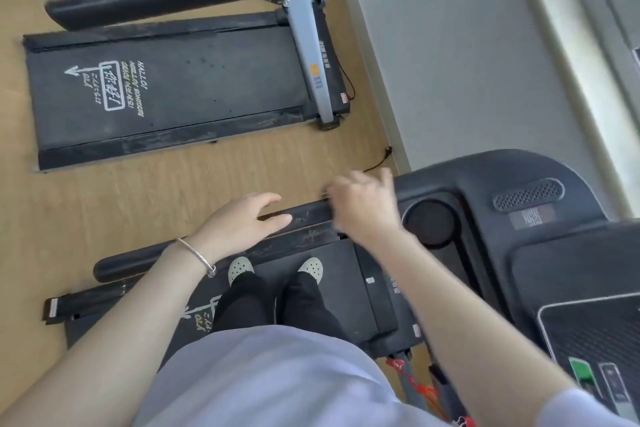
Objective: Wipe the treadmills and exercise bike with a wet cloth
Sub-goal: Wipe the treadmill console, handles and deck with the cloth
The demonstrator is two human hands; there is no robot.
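Wood flooring carries two dusty black treadmills [166, 87]; left hand [242, 222] grip relaxed apart, right hand [367, 208] blurred, unclear

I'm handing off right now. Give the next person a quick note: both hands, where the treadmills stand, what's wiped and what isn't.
Left hand: open, fingers straight, over the near treadmill's handrail, holding nothing.
Right hand: motion-blurred where the handrail meets the console; I cannot tell whether it holds anything. No cloth is visible.
The person stands on the near treadmill's belt. The far treadmill lies across the wood floor.
Done: nothing I can confirm; the handrail shows pale smears and the far treadmill's side rails look dusty.
Left: both treadmills. The exercise bike is out of view.
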